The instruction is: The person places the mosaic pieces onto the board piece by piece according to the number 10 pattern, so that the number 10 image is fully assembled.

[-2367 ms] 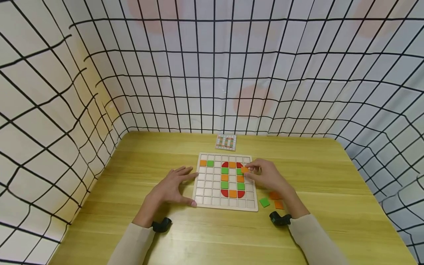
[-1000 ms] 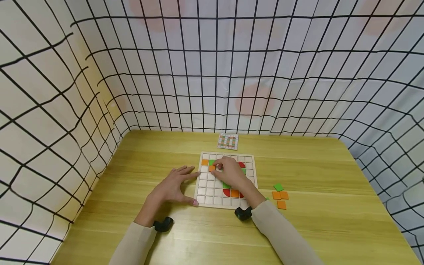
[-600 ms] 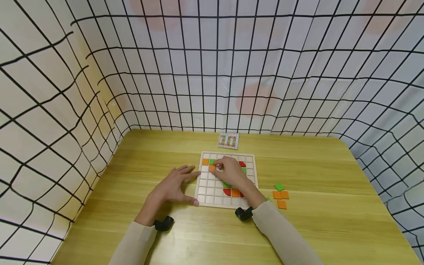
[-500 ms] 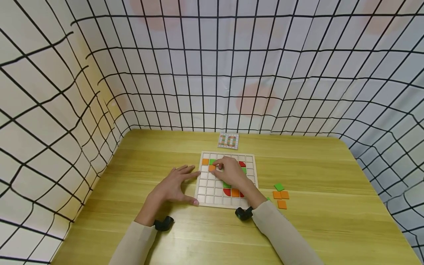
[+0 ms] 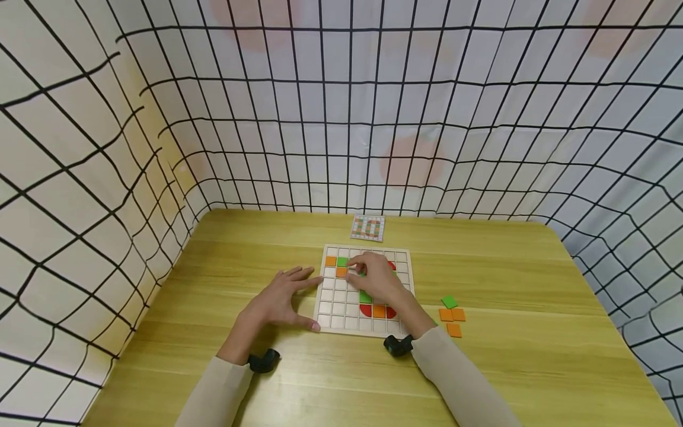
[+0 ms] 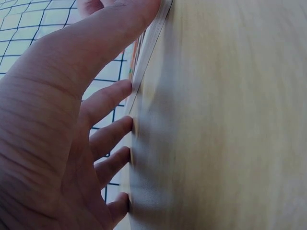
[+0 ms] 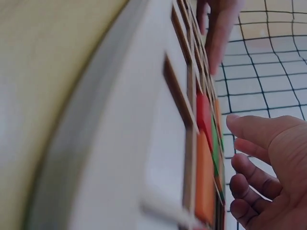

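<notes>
A wooden grid board (image 5: 338, 295) lies on the table with green, orange and red tiles in some of its cells. My left hand (image 5: 274, 303) steadies its left side, thumb at the near-left corner and index fingertip at the edge. Over the board's middle hovers my right hand (image 5: 380, 279), hiding several tiles. Just left of its fingertips an orange tile (image 5: 341, 272) sits in a cell, below a green tile (image 5: 342, 261); another orange tile (image 5: 331, 261) is at upper left. In the right wrist view, the right hand (image 7: 283, 163) has loosely bent fingers and nothing between them.
Behind the board lies a small pattern card (image 5: 367, 228) with a coloured grid. To the right of the board are a loose green tile (image 5: 449, 302) and several orange tiles (image 5: 453, 330). A black wire mesh (image 5: 320, 136) surrounds the table's back and sides.
My right hand carried an orange tile from the board's right side to a cell at upper left, let go of it, and has drawn back slightly right. The left hand stays put.
</notes>
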